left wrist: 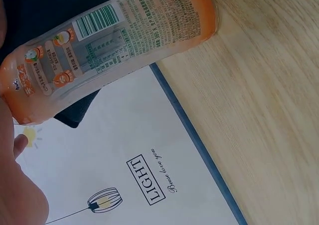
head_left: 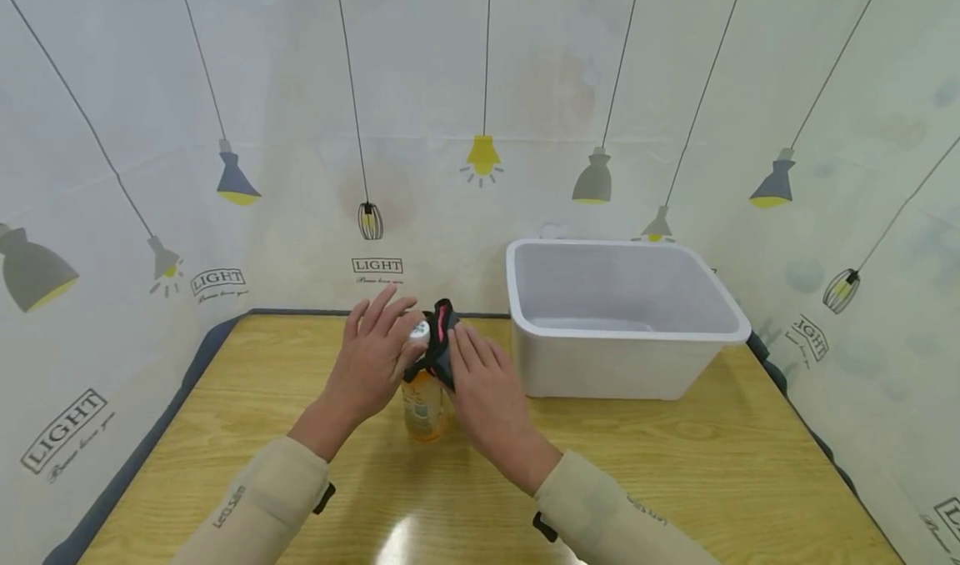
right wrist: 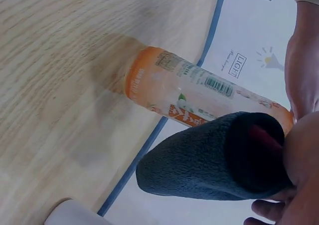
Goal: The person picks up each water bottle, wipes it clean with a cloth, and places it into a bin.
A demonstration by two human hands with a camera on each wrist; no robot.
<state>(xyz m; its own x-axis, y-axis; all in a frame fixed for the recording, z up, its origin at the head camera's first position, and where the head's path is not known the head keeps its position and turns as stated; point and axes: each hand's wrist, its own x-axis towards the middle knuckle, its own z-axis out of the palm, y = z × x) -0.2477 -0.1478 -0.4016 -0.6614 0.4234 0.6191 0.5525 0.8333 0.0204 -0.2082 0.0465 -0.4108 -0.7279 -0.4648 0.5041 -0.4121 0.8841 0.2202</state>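
Observation:
An upright bottle (head_left: 424,411) of orange drink with a white cap (head_left: 419,332) is in front of me; whether its base touches the table I cannot tell. My left hand (head_left: 365,367) grips it at the top, thumb and forefinger around the cap area. The label (left wrist: 107,40) and barcode face the left wrist camera. Beside the bottle neck, my right hand (head_left: 491,392) holds a dark grey fleece pouch-like piece (right wrist: 199,160) with black edging and a red inside. It hangs against the bottle's upper part. Its exact kind is unclear, and my right thumb is hidden in the head view.
A large white plastic bin (head_left: 607,365) stands at the back right, close to my right hand. The wooden table (head_left: 675,482) has a dark blue edge, with a lamp-patterned cloth (head_left: 442,65) hanging around it at the back and sides.

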